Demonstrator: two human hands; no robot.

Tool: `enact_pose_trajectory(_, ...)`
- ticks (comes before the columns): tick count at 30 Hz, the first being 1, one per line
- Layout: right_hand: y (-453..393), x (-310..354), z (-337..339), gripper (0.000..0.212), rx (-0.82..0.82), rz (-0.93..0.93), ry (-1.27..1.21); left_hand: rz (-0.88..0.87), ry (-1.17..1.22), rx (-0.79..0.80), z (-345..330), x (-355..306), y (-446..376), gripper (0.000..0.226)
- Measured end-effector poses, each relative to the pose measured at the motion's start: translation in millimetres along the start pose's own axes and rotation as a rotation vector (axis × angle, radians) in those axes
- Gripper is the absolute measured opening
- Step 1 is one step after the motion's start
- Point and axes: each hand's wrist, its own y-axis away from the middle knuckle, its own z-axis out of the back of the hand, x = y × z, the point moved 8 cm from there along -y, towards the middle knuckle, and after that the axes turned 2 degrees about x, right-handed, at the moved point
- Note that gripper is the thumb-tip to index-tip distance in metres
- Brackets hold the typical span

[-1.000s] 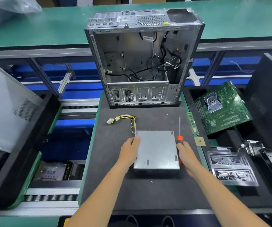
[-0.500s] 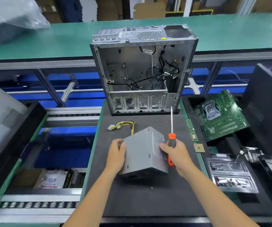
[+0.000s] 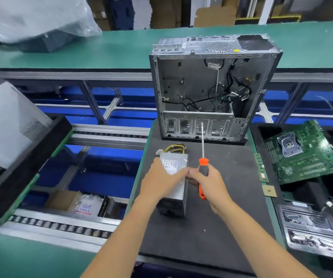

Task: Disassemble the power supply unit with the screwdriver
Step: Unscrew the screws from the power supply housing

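Head view shows me the power supply unit standing on its narrow side on the dark mat of the desk, its labelled face turned up and leftward. My left hand lies over that face, fingers stretched across it toward the top edge. My right hand curls around the orange-and-black handle of the screwdriver, whose shaft points up and away from me, and its fingertips touch the unit's upper edge just beside the left hand. Yellow and black wires trail from the unit's far end. Behind it stands the open computer case; a green motherboard lies to the right.
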Motion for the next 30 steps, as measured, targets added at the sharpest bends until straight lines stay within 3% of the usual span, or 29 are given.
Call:
enact_pose_trajectory(5,0,-10,8,0.023,0.036,-0.077,-0.17,0.0,-0.255,-0.134,-15,-12,4,0.114)
enact_pose_trajectory(14,0,-31,12,0.012,0.05,-0.13,-0.082,0.005,-0.316,-0.233,-9,-16,2,0.097)
enact_pose_trajectory(17,-4,-33,18,0.012,0.017,-0.149,0.004,0.089,-0.151,-0.179,-7,-9,-5,0.097)
enact_pose_trajectory(22,-12,-10,67,0.025,-0.197,-0.127,0.338,0.153,0.525,-0.005,-28,-8,-17,0.085)
enact_pose_trajectory(24,-14,-3,86,0.03,-0.211,-0.163,0.352,0.143,0.729,0.08,-46,-8,-20,0.08)
enact_pose_trajectory(27,-16,8,99,0.03,-0.186,-0.173,0.466,0.166,0.884,0.228,-82,-6,-22,0.074)
enact_pose_trajectory(30,-10,7,110,0.014,-0.245,-0.207,0.699,0.204,0.893,0.314,-112,-4,-20,0.064)
